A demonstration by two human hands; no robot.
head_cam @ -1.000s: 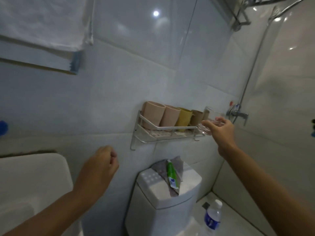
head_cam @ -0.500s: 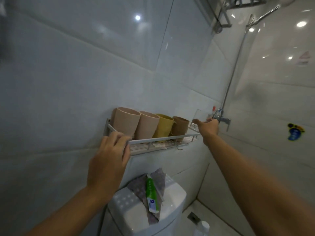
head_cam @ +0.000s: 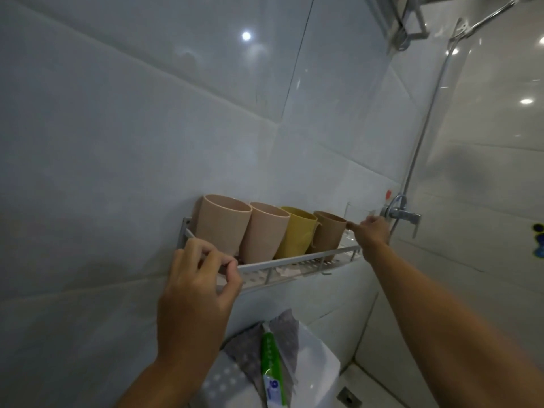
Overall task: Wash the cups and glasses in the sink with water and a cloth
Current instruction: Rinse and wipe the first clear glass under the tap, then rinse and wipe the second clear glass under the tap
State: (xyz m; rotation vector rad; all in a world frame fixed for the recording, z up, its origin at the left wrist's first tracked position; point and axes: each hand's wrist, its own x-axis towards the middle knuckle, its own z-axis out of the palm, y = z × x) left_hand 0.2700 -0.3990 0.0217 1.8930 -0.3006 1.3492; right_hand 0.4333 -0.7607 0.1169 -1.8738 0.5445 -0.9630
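Cups sit racked; left hand pinches the shelf rail, right hand curls on the glass at three o'clock—lift gently.

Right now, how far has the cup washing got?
Nothing looks washed: four cups, two pink, one yellow, one brown, stand on the wall rack. In hand: the left hand grips the rack's rail; the right hand holds a clear glass. No sink or water shows; all washing remains.

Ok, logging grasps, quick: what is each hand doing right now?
Left hand: fingers curled round the shelf rail.
Right hand: at the clear glass; grip cannot be told.
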